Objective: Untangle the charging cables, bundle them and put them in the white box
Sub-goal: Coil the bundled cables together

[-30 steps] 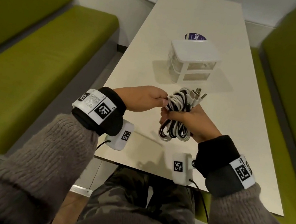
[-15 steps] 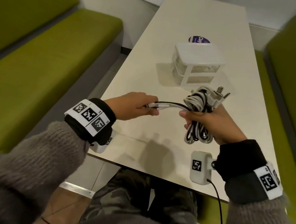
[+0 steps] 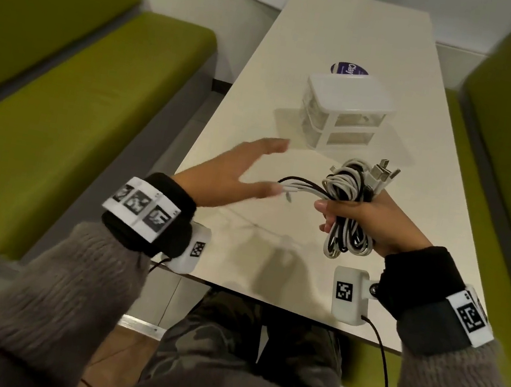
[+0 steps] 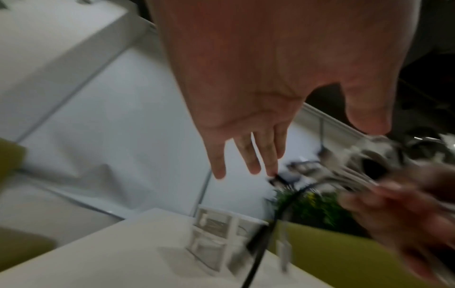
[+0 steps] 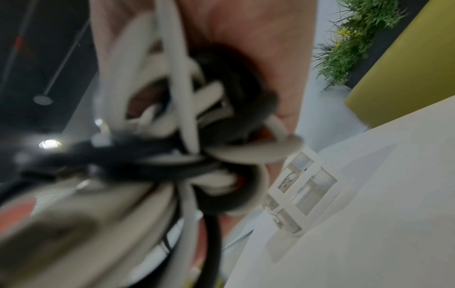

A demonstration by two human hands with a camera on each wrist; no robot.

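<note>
My right hand (image 3: 367, 221) grips a coiled bundle of black and white charging cables (image 3: 349, 194) above the near right part of the table. USB plugs stick out at the bundle's top, and loose cable ends (image 3: 295, 188) jut left. In the right wrist view the cable bundle (image 5: 187, 124) fills the frame, blurred. My left hand (image 3: 244, 171) hovers just left of the loose ends, fingers spread and straight, holding nothing; the left wrist view shows the left hand (image 4: 248, 155) open. The white box (image 3: 344, 110), a small drawer unit, stands beyond the hands with its drawers closed.
The white table (image 3: 323, 30) runs away from me between two green benches (image 3: 79, 92). A round purple sticker (image 3: 349, 69) lies behind the box. Bare tabletop stretches past the box and left of it.
My left hand has let go of the loose cable ends and opened, fingers spreading forward. The right hand keeps the bundle, shifted a little right.
</note>
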